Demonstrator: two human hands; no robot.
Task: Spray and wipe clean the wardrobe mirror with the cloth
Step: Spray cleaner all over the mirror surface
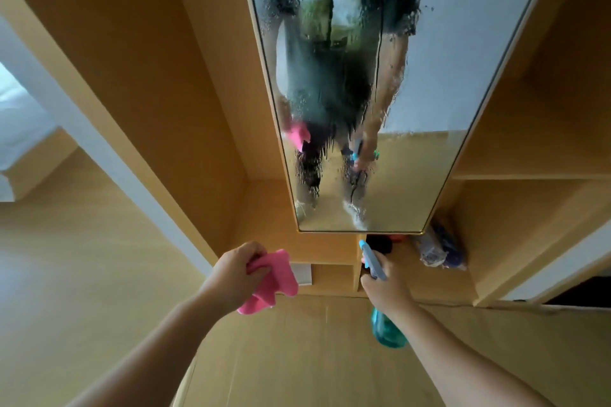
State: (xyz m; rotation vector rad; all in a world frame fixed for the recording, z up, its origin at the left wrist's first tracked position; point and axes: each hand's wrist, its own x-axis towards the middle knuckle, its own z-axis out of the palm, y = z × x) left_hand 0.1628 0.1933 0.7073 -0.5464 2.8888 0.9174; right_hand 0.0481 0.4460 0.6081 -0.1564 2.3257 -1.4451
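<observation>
The tall wardrobe mirror (436, 82) fills the upper middle, its glass streaked with wet droplets and runs down the centre; the right part looks dry. Below its lower edge, my left hand (234, 274) grips a crumpled pink cloth (274, 281), held off the glass. My right hand (386, 287) grips a teal spray bottle (386, 330) by the neck, its light-blue nozzle (372, 258) pointing up towards the mirror's bottom edge. Both hands and the cloth appear reflected in the wet glass.
Wooden wardrobe panels (172, 82) and open shelves (529, 149) flank the mirror. A low cubby to the right holds a bundle of bags (439, 251) and something dark. A white bed (20, 129) shows through the gap at left. Wooden floor (297, 357) lies below.
</observation>
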